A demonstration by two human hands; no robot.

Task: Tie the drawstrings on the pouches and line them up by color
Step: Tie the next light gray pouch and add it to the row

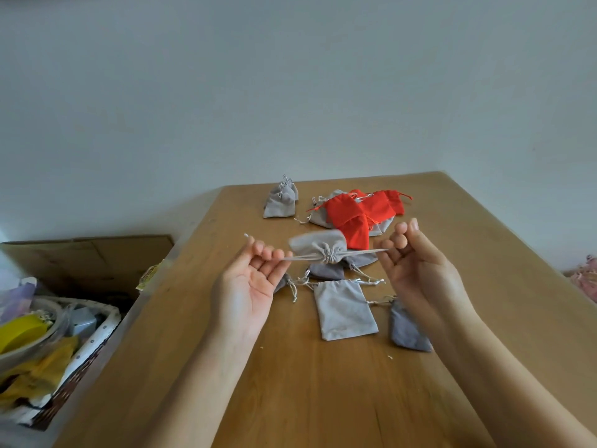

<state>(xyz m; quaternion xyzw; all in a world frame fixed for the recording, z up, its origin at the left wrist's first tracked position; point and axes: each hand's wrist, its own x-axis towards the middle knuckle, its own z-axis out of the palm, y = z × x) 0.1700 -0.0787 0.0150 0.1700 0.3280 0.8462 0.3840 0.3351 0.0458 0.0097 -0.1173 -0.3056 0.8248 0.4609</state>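
One light-grey pouch (318, 242) raised, left hand (248, 286) and right hand (416, 270) each pinching drawstring (365, 251); at least four red pouches (349, 215) behind

matt velvety cloth pouches (344, 309) on a smooth wooden table (290, 383); cardboard box (97, 253) alongside.

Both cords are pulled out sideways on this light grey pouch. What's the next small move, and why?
Probably bring the hands together and cross the drawstrings to start a knot. The light grey pouch hangs between the left hand and right hand above the table. Its mouth is gathered shut, each hand pinches one taut cord, and no knot shows yet.
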